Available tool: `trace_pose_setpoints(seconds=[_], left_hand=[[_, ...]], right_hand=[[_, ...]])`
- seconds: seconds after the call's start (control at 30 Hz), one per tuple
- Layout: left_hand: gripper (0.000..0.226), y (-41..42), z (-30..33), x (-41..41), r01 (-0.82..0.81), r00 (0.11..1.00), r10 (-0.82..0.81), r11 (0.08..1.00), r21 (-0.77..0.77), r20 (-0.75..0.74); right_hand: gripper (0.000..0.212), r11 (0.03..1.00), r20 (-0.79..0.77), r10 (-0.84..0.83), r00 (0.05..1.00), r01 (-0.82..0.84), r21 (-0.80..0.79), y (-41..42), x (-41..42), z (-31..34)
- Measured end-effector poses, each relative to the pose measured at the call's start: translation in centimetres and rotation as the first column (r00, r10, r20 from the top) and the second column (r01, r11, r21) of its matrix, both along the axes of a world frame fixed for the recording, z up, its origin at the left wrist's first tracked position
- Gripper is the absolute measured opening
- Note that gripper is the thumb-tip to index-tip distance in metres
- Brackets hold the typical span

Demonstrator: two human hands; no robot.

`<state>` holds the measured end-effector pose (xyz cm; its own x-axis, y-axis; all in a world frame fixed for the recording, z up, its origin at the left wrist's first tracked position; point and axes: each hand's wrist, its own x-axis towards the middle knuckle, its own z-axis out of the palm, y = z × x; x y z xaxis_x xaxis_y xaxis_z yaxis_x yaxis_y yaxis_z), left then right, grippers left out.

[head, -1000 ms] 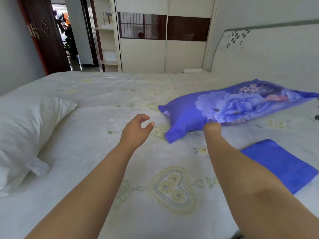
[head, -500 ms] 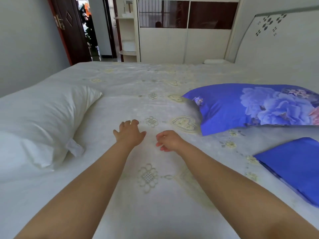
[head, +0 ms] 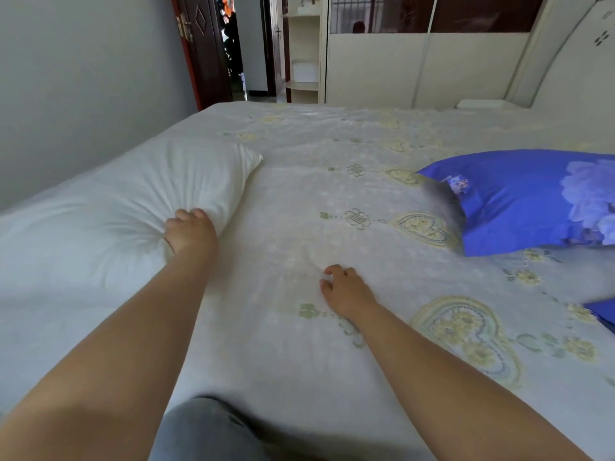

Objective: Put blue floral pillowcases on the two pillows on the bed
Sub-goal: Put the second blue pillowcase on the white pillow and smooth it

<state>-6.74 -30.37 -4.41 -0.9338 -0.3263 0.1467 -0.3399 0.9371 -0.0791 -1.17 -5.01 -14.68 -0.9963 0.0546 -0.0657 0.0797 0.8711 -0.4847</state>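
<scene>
A bare white pillow point(head: 109, 211) lies on the left side of the bed. My left hand point(head: 190, 231) grips its near edge, and the fabric bunches into creases around my fingers. My right hand point(head: 344, 287) rests on the bed sheet in the middle, fingers loosely curled, holding nothing. A pillow inside a blue floral pillowcase point(head: 532, 201) lies at the right. A corner of a folded blue pillowcase point(head: 602, 314) shows at the right edge.
The bed point(head: 332, 361) has a pale sheet with yellow heart prints. A grey wall runs along the left. A dark door point(head: 203, 48) and a cream wardrobe point(head: 416, 68) stand beyond the bed. The headboard point(head: 579, 61) is at the right.
My view turned left. My left hand moved left from the sheet and took hold of the white pillow. My right hand let go of the blue pillow and came down onto the sheet.
</scene>
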Motion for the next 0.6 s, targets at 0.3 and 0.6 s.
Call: trace_pose_setpoints(seconds=[0.3, 0.6], left_hand=[[0.018, 6.8, 3.5, 3.7, 0.372, 0.901, -0.264, 0.879, 0.299, -0.345], [0.037, 20.9, 2.4, 6.6, 0.612, 0.752, -0.521, 0.780, 0.133, -0.404]], right_hand=[[0.030, 0.944, 0.002, -0.032, 0.999, 0.030, -0.328, 3.6, 2.1, 1.2], [0.037, 0.826, -0.265, -0.515, 0.815, 0.554, 0.099, 19.5, 7.1, 3.7]])
